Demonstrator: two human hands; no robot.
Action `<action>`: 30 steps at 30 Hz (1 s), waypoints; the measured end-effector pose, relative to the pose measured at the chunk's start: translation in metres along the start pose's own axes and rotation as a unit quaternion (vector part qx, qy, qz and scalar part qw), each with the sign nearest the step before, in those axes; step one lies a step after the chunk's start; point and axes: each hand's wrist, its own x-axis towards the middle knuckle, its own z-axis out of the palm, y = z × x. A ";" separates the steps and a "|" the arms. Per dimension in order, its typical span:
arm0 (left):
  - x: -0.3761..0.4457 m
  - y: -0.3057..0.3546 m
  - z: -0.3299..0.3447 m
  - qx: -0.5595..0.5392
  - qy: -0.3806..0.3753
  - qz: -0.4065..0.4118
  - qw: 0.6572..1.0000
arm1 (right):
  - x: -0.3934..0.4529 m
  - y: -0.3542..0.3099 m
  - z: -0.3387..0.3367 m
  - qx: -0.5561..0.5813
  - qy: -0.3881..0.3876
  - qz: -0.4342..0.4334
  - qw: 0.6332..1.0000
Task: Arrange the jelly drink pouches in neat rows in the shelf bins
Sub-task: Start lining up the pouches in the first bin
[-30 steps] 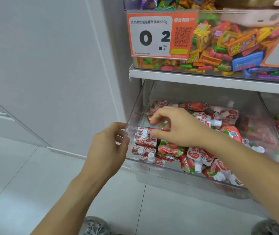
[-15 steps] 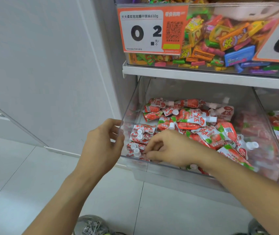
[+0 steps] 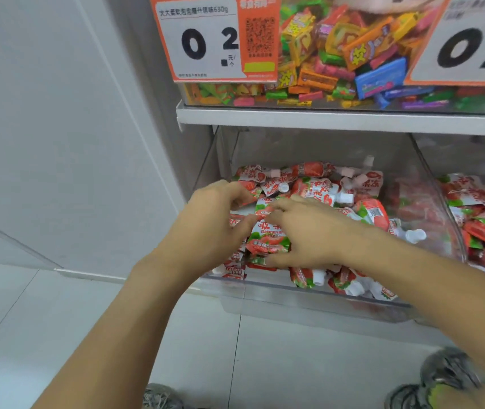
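Both forearms reach forward over the clear shelf bin (image 3: 309, 302). The right hand (image 3: 309, 234) has its grip clamped on a red jelly drink pouch (image 3: 268, 239) at the bin's front left, thumb beneath. The left hand (image 3: 209, 228), fingers curled, seems to pinch the pouch's left edge. Loose pouches (image 3: 350, 199) lie heaped behind.

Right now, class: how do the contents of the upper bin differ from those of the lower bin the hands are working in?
The upper bin holds small wrapped candies in many colours; the lower bin holds larger red-and-green jelly drink pouches with white caps. A price sign shows on the upper bin; none shows on the lower. Both are clear plastic.
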 end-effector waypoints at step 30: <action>0.054 -0.022 0.037 0.148 -0.317 -0.111 0.930 | -0.047 0.028 -0.006 0.744 0.199 0.174 0.613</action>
